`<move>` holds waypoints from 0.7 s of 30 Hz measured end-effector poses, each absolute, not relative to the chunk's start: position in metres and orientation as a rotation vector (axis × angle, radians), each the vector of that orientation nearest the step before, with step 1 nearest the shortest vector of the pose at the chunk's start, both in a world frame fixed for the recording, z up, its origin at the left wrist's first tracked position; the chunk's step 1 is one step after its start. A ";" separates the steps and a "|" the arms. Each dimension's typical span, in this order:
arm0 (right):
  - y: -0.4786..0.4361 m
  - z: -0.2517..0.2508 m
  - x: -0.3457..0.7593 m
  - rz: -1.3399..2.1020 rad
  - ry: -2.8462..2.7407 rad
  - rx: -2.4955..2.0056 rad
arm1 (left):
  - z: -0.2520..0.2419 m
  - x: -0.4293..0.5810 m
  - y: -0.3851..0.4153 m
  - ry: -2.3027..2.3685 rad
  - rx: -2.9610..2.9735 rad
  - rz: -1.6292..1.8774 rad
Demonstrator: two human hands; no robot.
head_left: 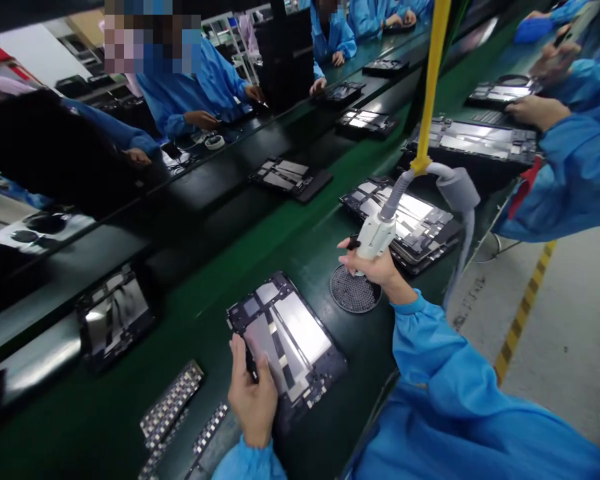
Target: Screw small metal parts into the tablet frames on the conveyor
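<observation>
An opened tablet, its silver battery cells and dark boards exposed, lies on the green work surface in front of me. My left hand grips its near left edge, thumb on top and fingers along the side. Wrapped in my right hand is a white electric screwdriver, held above a round black dish with a grid of holes. Whether its tip touches the dish is hidden by my fingers. A grey cable runs from the tool, hung on a yellow strap.
Behind the screwdriver stand stacked opened tablets. Another opened tablet lies far left, and one sits across the green belt. Checkered component strips are at lower left. Co-workers in blue sleeves work at right and opposite.
</observation>
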State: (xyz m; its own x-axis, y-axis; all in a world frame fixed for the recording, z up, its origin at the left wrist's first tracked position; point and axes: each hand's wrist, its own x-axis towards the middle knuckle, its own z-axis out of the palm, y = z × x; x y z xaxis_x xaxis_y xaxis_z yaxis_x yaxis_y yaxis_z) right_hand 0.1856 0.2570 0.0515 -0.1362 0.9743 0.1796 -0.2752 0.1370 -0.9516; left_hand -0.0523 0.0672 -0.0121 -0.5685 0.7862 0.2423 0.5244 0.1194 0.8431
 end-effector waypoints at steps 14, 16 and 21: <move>0.264 0.039 0.175 1.345 -1.249 -0.874 | 0.028 -0.051 0.063 2.392 1.228 1.458; 0.264 0.038 0.175 1.340 -1.261 -0.887 | 0.031 -0.062 0.059 2.389 1.287 1.431; 0.258 0.047 0.177 1.325 -1.304 -0.919 | 0.031 -0.087 0.048 2.386 0.827 1.441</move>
State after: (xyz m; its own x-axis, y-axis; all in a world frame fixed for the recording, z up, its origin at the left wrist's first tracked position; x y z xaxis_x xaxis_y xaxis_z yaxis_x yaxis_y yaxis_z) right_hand 0.1773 0.2576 0.0471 -0.1908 0.9728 0.1312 -0.1467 0.1039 -0.9837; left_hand -0.0871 0.0481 0.0313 -0.8131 0.5756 0.0874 0.3452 0.3558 0.8685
